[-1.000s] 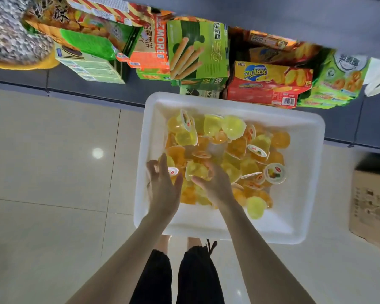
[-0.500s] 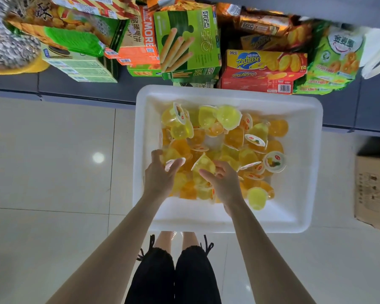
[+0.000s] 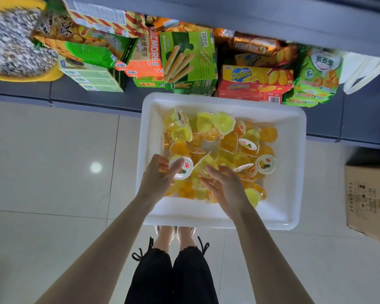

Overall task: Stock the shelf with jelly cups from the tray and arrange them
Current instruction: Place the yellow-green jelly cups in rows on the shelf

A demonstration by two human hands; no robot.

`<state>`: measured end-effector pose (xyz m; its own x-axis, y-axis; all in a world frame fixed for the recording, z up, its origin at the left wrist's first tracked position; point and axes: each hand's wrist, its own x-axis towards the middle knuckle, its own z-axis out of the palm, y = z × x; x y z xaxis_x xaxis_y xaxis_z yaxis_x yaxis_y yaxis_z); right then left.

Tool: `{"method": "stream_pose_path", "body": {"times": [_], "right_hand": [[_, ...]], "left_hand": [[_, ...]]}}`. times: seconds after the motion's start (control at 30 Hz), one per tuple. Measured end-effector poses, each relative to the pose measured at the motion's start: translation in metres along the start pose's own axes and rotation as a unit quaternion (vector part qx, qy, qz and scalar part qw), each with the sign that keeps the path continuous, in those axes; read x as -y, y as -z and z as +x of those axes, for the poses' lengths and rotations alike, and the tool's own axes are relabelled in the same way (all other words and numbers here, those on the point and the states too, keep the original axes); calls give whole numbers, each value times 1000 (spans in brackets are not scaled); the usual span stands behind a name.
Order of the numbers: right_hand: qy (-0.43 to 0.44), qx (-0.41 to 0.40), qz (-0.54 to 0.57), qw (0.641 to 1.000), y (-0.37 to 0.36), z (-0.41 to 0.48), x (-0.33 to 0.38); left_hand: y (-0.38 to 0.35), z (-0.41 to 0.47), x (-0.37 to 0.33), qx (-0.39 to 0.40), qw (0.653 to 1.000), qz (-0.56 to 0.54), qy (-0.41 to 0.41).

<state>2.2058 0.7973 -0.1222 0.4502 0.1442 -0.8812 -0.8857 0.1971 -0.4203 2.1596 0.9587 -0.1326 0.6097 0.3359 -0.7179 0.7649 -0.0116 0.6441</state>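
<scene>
A white tray (image 3: 292,172) stands on the tiled floor against the shelf, filled with several yellow and orange jelly cups (image 3: 228,141). My left hand (image 3: 157,181) is over the tray's near left part and grips a jelly cup with a white lid (image 3: 183,168). My right hand (image 3: 226,187) is beside it, fingers curled round a yellow jelly cup (image 3: 205,164) held on its side. Both hands hover just above the pile.
The low grey shelf (image 3: 92,97) behind the tray carries snack boxes and bags (image 3: 188,60), with a yellow bowl of seeds (image 3: 13,47) at the left. A cardboard box (image 3: 369,202) stands on the floor at the right. My legs and feet are below the tray.
Both hands have lifted cups out of the pile: the left now holds a white-lidded cup, the right a yellow cup. The view has tilted down, showing my feet.
</scene>
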Motion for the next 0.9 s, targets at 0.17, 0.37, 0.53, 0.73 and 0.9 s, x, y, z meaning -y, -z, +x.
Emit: {"method": "stream_pose_path", "body": {"times": [0.17, 0.37, 0.53, 0.73, 0.9], "right_hand": [[17, 97, 115, 988, -18, -63, 39], [77, 185, 107, 974, -61, -159, 106], [177, 227, -1, 958, -121, -254, 179], [305, 332, -142, 881, -195, -358, 266], [380, 370, -208, 822, -259, -425, 317]], "left_hand": [[17, -47, -52, -28, 996, -84, -21], [63, -128, -154, -45, 981, -151, -114], [119, -211, -249, 10, 952, -199, -231], [183, -297, -355, -30, 920, -214, -328], [245, -332, -419, -6, 885, -258, -387]]}}
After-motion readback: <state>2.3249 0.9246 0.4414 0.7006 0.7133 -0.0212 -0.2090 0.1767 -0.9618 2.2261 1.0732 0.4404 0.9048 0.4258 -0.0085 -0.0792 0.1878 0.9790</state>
